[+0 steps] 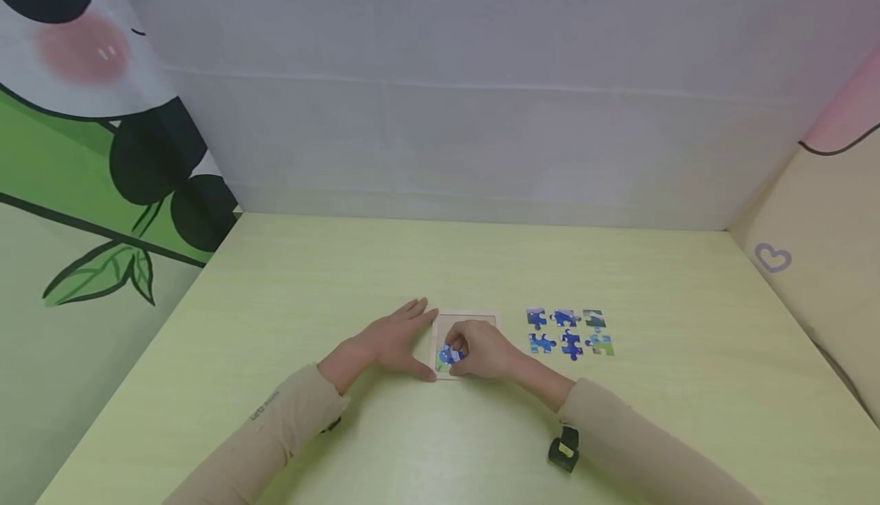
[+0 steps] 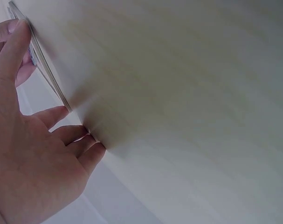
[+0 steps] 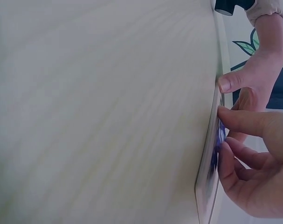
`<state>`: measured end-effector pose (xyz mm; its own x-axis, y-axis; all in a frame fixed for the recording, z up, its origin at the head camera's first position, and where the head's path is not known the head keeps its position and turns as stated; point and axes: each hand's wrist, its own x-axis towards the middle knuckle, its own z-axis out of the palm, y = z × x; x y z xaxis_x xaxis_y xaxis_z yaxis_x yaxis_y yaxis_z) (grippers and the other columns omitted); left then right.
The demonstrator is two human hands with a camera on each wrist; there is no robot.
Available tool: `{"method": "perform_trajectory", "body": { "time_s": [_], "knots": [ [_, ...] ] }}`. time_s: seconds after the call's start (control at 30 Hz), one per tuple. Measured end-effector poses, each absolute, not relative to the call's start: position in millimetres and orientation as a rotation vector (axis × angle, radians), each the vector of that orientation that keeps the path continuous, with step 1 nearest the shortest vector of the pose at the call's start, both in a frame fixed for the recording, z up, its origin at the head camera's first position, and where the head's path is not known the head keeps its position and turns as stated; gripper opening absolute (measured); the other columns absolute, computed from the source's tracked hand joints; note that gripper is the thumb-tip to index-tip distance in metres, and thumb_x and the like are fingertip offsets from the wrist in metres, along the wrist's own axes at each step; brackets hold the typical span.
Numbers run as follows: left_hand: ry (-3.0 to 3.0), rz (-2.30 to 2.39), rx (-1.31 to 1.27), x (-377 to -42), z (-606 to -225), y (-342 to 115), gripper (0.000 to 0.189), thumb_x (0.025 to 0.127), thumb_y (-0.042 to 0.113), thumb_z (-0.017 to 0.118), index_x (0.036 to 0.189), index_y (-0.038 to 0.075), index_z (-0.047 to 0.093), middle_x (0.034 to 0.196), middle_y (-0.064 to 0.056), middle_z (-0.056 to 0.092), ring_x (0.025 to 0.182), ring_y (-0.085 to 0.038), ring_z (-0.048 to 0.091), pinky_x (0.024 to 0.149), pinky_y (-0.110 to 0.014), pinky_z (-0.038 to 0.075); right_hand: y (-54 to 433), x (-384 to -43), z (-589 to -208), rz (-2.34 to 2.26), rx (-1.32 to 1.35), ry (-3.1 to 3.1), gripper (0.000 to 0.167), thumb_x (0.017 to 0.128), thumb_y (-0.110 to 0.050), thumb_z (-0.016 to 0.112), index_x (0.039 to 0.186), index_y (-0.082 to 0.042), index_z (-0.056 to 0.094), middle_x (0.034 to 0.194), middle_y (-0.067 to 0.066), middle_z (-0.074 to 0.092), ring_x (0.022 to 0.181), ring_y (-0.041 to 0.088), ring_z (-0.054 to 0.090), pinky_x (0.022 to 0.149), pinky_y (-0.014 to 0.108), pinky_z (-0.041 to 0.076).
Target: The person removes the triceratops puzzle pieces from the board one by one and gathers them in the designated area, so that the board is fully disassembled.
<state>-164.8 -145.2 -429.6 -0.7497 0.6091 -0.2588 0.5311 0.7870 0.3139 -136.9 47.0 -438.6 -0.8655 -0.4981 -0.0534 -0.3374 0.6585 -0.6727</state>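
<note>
A small square puzzle tray [image 1: 467, 313] with a pale rim lies flat on the table. My left hand [image 1: 395, 343] rests at its left side, fingers spread and extended; in the left wrist view its thumb and index finger touch the edge of the tray [image 2: 50, 74]. Over the tray's lower left part, my right hand [image 1: 486, 349] pinches a blue jigsaw piece [image 1: 448, 355] between thumb and fingers. In the right wrist view, blue printing [image 3: 221, 133] shows under those fingertips. Fingers partly hide the piece, so whether other pieces touch it I cannot tell.
Several loose jigsaw pieces [image 1: 565, 317], blue and green, lie in two rows right of the tray on the pale yellow table [image 1: 330, 276]. A grey-white wall [image 1: 481, 146] stands behind the table, with printed panels at both sides.
</note>
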Motion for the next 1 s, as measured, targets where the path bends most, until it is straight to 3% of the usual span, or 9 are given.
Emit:
{"method": "perform_trajectory", "body": {
  "time_s": [1.0],
  "knots": [
    [2.631, 0.317, 0.871, -165.6, -432.1, -146.0, 0.101, 0.067, 0.055, 0.071, 0.144, 0.008, 0.025, 0.150, -0.015, 0.013, 0.138, -0.029, 0.009, 0.105, -0.048, 0.027, 49.4, -136.2, -439.0, -0.990, -0.758, 2.666, 0.036, 0.066, -0.006, 0.078, 0.098, 0.003, 0.066, 0.079, 0.002, 0.062, 0.072, 0.012, 0.054, 0.066, 0.022, 0.046]
  ]
}}
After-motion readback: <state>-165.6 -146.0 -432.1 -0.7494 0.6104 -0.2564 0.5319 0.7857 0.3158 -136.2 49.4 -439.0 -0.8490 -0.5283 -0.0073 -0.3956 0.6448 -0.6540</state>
